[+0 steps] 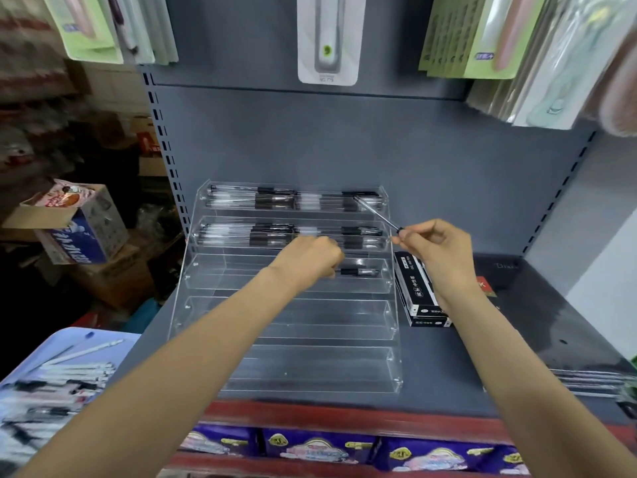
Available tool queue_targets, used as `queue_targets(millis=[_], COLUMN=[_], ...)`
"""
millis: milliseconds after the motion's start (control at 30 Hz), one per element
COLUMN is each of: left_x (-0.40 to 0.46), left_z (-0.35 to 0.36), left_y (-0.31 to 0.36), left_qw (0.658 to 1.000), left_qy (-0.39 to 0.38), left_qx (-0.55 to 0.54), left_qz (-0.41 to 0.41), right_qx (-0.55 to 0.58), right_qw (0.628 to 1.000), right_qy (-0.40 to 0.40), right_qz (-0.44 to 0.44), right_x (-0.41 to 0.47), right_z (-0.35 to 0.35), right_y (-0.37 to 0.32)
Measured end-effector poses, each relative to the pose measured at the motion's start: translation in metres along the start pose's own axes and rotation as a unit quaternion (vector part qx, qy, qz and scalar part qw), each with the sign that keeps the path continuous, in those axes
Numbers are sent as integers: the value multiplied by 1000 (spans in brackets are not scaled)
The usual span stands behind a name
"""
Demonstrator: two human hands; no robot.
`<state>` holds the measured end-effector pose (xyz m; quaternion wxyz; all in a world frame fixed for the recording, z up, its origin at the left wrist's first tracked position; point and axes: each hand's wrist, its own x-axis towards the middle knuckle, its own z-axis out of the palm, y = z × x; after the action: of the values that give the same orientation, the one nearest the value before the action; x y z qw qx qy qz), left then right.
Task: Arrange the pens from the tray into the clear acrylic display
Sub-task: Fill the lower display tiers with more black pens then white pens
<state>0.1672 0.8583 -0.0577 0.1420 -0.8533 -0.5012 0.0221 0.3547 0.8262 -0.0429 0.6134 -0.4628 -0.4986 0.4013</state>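
1. Clear acrylic display (203, 291) sits under both my hands; top two tiers full, lower ones mostly bare.
2. My left hand (306, 258) curls round a pen (358, 271), probably laying it flat in the third tier.
3. My right hand (436, 244) pinches a second pen (377, 213), tip angled up-left toward the top tier, likely next to place.
4. Tray (74, 338) with more pens lies low-left of my left forearm.
5. Grey shelf (482, 357); black pen boxes (413, 291) under my right wrist; shop stock around.

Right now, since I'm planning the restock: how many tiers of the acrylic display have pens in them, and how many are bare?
Tiers of the clear acrylic display with pens: 3
Bare tiers: 2
Total: 5
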Motion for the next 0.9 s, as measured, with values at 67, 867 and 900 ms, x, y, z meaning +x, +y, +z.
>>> queue_targets(millis=[67, 867, 900], left_x=[2, -60, -68], left_z=[2, 26, 25], left_y=[-1, -42, -51], left_qw=[1000, 961, 957], left_qy=[7, 92, 114], left_qx=[-5, -259, -262], left_qz=[-11, -30, -49], right_qx=[0, -115, -130], right_qw=[1000, 991, 989], right_qy=[-2, -57, -63], right_qz=[-1, -31, -40], right_x=[0, -12, -13], right_z=[0, 37, 43], right_y=[-1, 7, 8])
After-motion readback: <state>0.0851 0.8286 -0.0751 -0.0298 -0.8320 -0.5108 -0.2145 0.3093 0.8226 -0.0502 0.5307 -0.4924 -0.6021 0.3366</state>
